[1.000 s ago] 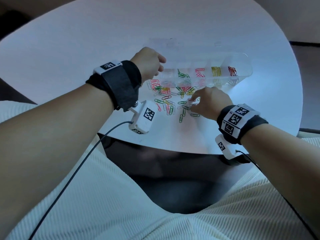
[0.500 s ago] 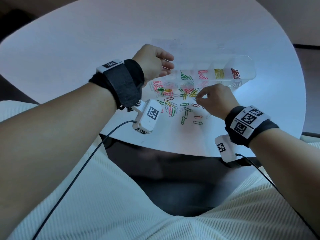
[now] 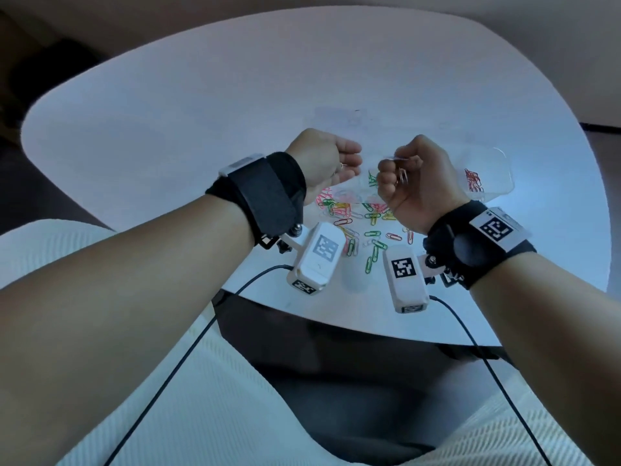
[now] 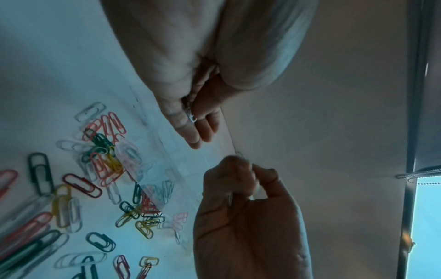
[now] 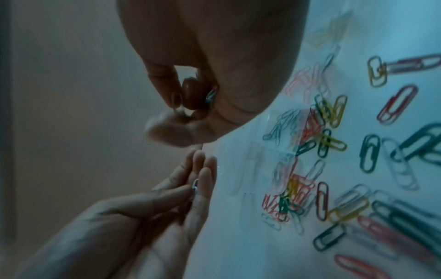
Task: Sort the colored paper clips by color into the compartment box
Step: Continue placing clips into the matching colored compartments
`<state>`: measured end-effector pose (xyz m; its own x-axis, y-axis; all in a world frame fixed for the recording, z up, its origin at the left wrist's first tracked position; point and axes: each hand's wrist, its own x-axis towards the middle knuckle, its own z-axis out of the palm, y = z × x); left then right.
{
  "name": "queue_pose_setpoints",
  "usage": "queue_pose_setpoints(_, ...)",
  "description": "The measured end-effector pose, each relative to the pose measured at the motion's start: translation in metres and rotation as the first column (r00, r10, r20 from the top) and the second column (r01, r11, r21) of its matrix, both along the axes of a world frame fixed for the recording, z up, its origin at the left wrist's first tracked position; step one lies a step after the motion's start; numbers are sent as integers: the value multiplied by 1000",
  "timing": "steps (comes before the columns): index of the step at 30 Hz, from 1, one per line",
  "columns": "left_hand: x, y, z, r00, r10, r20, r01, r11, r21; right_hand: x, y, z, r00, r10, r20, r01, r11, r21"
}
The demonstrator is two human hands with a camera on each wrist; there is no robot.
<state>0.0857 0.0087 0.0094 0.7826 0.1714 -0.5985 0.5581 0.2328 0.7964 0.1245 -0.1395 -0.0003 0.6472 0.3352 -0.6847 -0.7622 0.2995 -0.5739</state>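
Both hands hover close together above the table, in front of the clear compartment box [image 3: 500,163]. My left hand [image 3: 349,163] has its palm turned to the right and pinches a small white paper clip [image 4: 190,115] between thumb and fingers. My right hand [image 3: 395,173] is curled into a loose fist and grips a white paper clip [image 3: 403,177], seen in the right wrist view as a clip [image 5: 211,96] tucked against the palm. Red clips [image 3: 473,181] lie in the box's right compartment, green clips [image 3: 371,179] further left. The middle compartments are hidden behind the right hand.
A loose pile of mixed clips [image 3: 363,220] in pink, green, yellow, red and white lies on the white table [image 3: 201,112] just below the hands. The table's near edge [image 3: 336,317] is close to my lap. Cables run from both wrist cameras.
My right hand rose from the loose pile with a white clip and turned towards the left hand. The left hand stayed raised; the two hands now nearly meet.
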Motion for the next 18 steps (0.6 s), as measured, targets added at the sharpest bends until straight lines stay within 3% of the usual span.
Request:
queue_pose_setpoints(5,-1,3,0,998,30,-51,-32,998,-47,-1,8,-9,996,-87,-16,88,995,53)
queue_pose_setpoints(12,5,13,3,983,158,-90,-167,980,-104,10,12,-13,999,45,-17,-46,998,-40)
queue_pose_setpoints(18,8,7,6,984,156,-82,-167,973,-160,10,15,1,983,161,-90,-166,985,-42)
